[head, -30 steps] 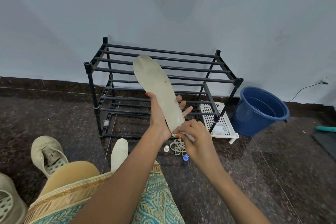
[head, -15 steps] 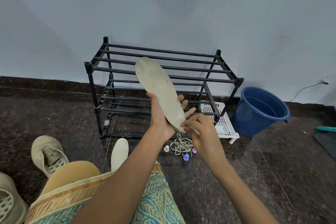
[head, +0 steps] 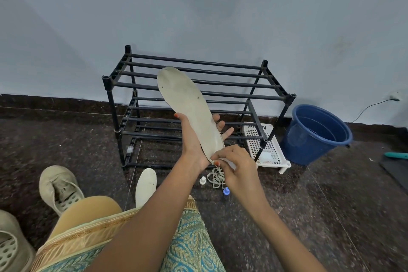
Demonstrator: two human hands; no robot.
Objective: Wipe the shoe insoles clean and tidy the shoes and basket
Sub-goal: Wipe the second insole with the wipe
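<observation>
Insole (head: 189, 110): held upright before shoe rack (head: 198, 104), left hand (head: 194, 141) clamped around its middle. Right hand (head: 236, 168), fingers pinched on something pale, has returned to the heel after sliding rackward; wiping continues, unfinished.

Bare forearms, orange-painted nails, teal patterned garment (head: 189, 247) with gold woven border, tan trouser leg (head: 88, 210)

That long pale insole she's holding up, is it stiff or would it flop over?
The insole probably has some stiffness: gripped only near its heel by the left hand, its toe stands up without drooping. It looks thin, so likely light and bendable. The right hand pinches its heel edge easily.
</observation>
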